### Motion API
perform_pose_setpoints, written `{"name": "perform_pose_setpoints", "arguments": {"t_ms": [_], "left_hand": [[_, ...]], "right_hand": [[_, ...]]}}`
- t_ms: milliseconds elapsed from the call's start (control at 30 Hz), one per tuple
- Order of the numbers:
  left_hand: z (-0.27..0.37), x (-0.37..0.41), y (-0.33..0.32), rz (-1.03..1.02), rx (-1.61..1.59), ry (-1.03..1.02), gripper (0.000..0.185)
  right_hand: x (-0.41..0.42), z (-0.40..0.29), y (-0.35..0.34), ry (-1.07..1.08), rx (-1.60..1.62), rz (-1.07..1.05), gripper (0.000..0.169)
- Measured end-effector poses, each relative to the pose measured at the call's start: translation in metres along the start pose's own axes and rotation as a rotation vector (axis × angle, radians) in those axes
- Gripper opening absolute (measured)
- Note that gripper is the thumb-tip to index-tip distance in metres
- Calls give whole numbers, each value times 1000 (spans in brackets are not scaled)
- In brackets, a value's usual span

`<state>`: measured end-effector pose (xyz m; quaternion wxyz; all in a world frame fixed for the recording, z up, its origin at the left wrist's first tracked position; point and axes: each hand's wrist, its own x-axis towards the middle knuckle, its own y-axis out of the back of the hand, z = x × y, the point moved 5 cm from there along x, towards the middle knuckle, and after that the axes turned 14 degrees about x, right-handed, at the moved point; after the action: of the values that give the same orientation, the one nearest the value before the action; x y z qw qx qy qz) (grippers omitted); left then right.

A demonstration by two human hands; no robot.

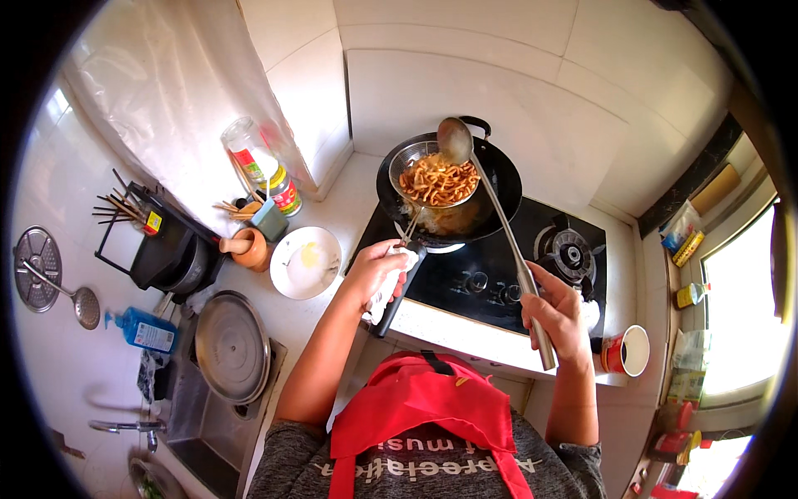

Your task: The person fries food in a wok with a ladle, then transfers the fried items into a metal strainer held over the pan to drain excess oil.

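Observation:
A black wok stands on the left burner of a black glass gas hob, with bubbling oil in it. My left hand grips the handle of a wire-mesh strainer through a white cloth. The strainer is over the wok and holds brown fried strips. The wok's black handle runs beneath that hand. My right hand is closed around the long metal handle of a ladle, whose bowl is at the strainer's upper edge, touching or just above the strips.
Left of the hob are a white bowl, a wooden mortar, jars and a round metal lid by the sink. A paper cup stands at the right counter edge. The right burner bears no pan.

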<state>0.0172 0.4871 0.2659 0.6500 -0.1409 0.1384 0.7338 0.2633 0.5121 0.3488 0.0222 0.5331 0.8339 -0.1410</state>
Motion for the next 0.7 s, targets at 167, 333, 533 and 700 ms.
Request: {"name": "perform_pose_setpoints", "arguments": {"t_ms": [167, 333, 533, 700], "left_hand": [[0, -2, 8, 30, -25, 18, 38], [17, -11, 17, 67, -6, 5, 36], [37, -15, 21, 76, -26, -17, 33], [41, -14, 22, 49, 2, -45, 28]], "right_hand": [[5, 3, 13, 143, -271, 120, 51], [22, 14, 31, 161, -223, 150, 49], [42, 46, 42, 37, -80, 134, 49], [50, 59, 37, 18, -22, 98, 40]]}}
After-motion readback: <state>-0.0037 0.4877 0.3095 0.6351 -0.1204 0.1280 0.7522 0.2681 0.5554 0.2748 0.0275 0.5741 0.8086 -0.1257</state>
